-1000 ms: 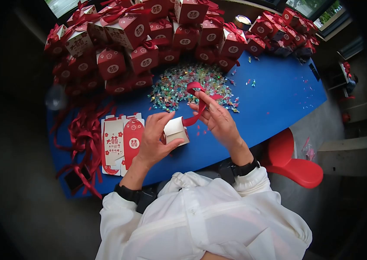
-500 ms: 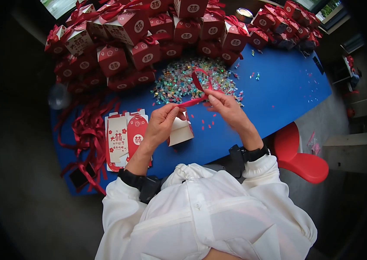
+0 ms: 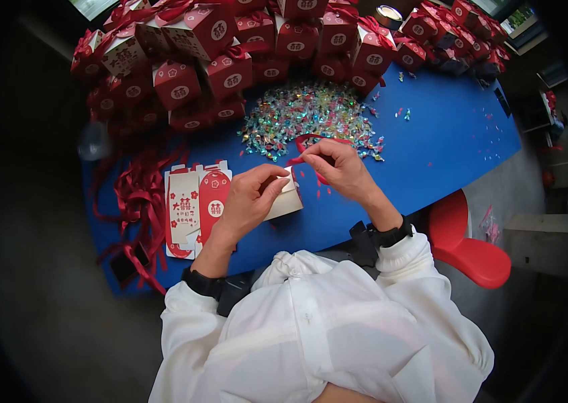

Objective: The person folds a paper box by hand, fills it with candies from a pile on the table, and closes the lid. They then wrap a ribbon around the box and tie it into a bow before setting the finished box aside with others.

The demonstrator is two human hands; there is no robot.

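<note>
A red ribbon loops from my right hand, which pinches it over the far side of a small cream-and-red gift box. The box stands on the table between my hands, partly covered by them. At the box's near left top edge, my left hand is curled with thumb and forefinger close together. Whether it grips the box, a ribbon end or something else cannot be made out. Flat printed box blanks lie just left of my left hand.
Behind the hands spreads a heap of shiny wrapped candies on the blue table. Finished red boxes are stacked at the back. Loose red ribbons lie at left, over a dark flat object. A red chair stands at right.
The ribbon stretched between both hands is now in my right hand only, as far as visible. My left hand has moved slightly toward the box top, and the right hand has come lower and leftward.
</note>
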